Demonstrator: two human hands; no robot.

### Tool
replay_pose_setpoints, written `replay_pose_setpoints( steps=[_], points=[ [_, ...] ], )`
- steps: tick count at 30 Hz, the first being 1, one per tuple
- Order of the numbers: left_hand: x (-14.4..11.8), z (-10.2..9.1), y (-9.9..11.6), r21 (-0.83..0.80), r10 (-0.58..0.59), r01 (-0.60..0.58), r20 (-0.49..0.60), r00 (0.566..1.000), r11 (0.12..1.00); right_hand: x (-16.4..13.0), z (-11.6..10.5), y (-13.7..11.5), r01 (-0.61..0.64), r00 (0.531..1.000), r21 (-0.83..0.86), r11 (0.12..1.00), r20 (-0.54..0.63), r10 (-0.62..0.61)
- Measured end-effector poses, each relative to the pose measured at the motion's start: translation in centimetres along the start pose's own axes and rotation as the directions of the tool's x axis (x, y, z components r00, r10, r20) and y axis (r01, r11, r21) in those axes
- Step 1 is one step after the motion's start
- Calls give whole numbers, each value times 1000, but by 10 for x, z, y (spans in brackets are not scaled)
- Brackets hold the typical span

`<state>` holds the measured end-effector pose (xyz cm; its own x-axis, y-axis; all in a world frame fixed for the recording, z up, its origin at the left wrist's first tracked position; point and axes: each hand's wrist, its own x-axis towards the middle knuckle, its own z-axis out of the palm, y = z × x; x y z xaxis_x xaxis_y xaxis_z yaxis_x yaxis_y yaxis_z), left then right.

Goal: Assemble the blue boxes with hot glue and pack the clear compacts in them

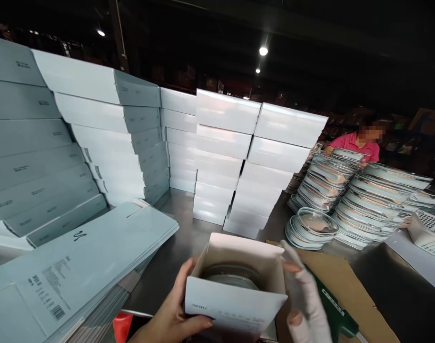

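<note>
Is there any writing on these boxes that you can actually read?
None reads clearly.
Flat carton: a barcode, lines of small print and a curly logo mark, all too blurred to read.
Stacked boxes: small dark labels on their sides, too small to read.
Open box, held by the left hand and right hand: a line of tiny print on its front flap, unreadable.

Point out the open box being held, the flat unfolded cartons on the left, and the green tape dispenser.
open box (235, 300): head view, on its near outer wall.
flat unfolded cartons (96, 252): head view, on the top sheet's printed face.
green tape dispenser (333, 312): head view, on its green body beside the right hand.
</note>
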<state>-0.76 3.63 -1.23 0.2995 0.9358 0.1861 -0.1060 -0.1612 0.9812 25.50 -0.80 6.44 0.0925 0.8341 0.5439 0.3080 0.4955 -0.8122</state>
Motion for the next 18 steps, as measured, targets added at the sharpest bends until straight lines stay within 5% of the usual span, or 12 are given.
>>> replay_pose_setpoints(
  steps=[3,5,8,11,14,18],
  points=[
    [-6,5,6,113,250,-255,63,966,960,-20,26,3,-50,999,35,998,15,49],
    [-8,14,15,119,337,-336,11,941,934,-30,40,1,-101,995,54,993,-19,102],
    [-7,32,27,156,307,-282,-174,936,947,-38,53,6,-234,959,-3,972,-167,230],
    [-5,38,35,192,271,-221,-291,917,956,-38,56,19,-174,962,-97,980,-229,148],
    [-4,25,43,236,204,-151,-217,955,960,-35,36,30,-73,990,-224,972,-136,43],
    [1,-6,52,405,66,-95,83,994,910,-35,-45,35,-226,966,-521,823,-231,119]
  ],
)
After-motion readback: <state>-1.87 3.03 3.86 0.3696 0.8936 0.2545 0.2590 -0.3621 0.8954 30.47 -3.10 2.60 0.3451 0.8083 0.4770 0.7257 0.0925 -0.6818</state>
